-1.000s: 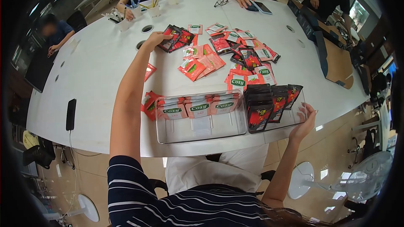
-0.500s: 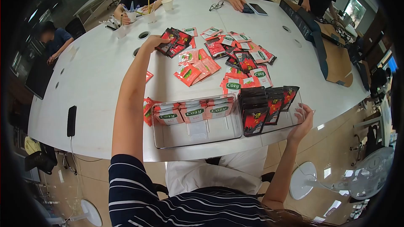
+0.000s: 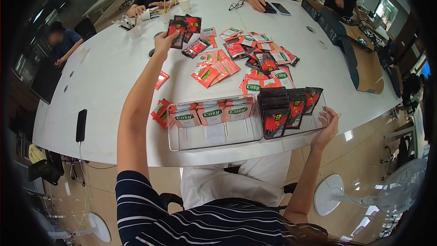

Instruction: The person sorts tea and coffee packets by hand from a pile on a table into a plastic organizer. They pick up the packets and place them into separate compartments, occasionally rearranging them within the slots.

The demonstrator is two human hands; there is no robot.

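My left hand (image 3: 165,44) grips a few black-and-red sachets (image 3: 178,33) and holds them up over the far left of the pile. Another black sachet (image 3: 196,48) lies on the table just below them. At the right, my right hand (image 3: 327,130) is closed around the end of a clear plastic bin (image 3: 307,130). Black sachets (image 3: 276,122) stand in rows inside that bin. Beside it, a second clear bin (image 3: 214,143) holds red-and-white Cozy sachets (image 3: 212,116) along its back side. Beyond the bins spreads a mixed pile of Cozy sachets (image 3: 253,86) and black ones.
Red sachets (image 3: 160,113) lie against the left bin's corner. Cups of pens (image 3: 133,32), glasses (image 3: 236,5) and a phone (image 3: 281,9) are farther back. An opened cardboard box (image 3: 364,61) lies at right, a black power bank (image 3: 81,125) at left. Other people sit or stand around the table.
My left hand has lifted the black sachets off the pile, leaving one black sachet on the table. My right hand stays at the bin. A co-worker's hand tilts a pen cup.
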